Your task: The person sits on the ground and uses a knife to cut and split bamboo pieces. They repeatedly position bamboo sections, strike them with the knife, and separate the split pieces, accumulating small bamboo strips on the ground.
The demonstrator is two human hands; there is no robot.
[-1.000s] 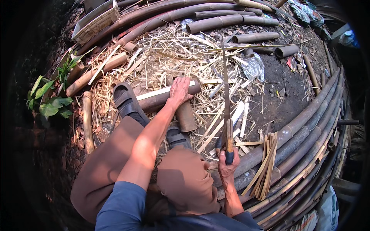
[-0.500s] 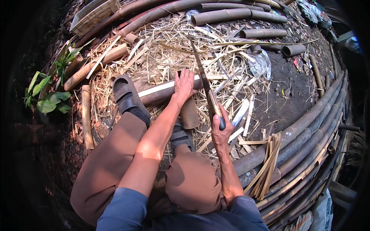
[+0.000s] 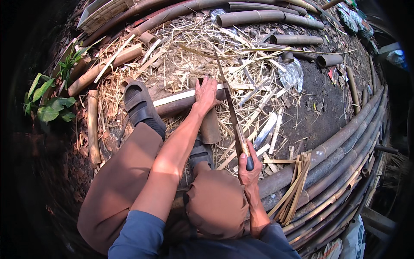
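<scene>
1. Landmark: the dark bamboo length (image 3: 177, 106) with a pale strip (image 3: 172, 99) along its top. It lies in front of the person, low over the littered ground, across a shorter bamboo piece (image 3: 211, 128).

2. The left grip (image 3: 206, 93) is closed over the bamboo length near its right end, fingers reaching to the far side.

3. At the bamboo length's left end is the left sandal (image 3: 141, 105); whether that foot presses on it, I cannot tell. The right sandal (image 3: 200, 155) is on the near side of the bamboo length.

4. The right grip (image 3: 249, 167), nearer the person than the bamboo length and to its right, is wrapped around the handle of a long-bladed saw (image 3: 230, 103).

5. The blade slants past the bamboo length's right end, its tip beyond it. Contact is unclear, and any teeth are too small to make out.

6. The step in hand looks like lining up the blade at that end while the left grip braces the piece.

7. A stroke from here would call for a firm left hold, fingers clear of the blade, and a straight right wrist.

8. Pale shavings (image 3: 189, 47) lie beyond the bamboo length; a bundle of split strips (image 3: 295, 190) rests nearer the person, to its right.
</scene>
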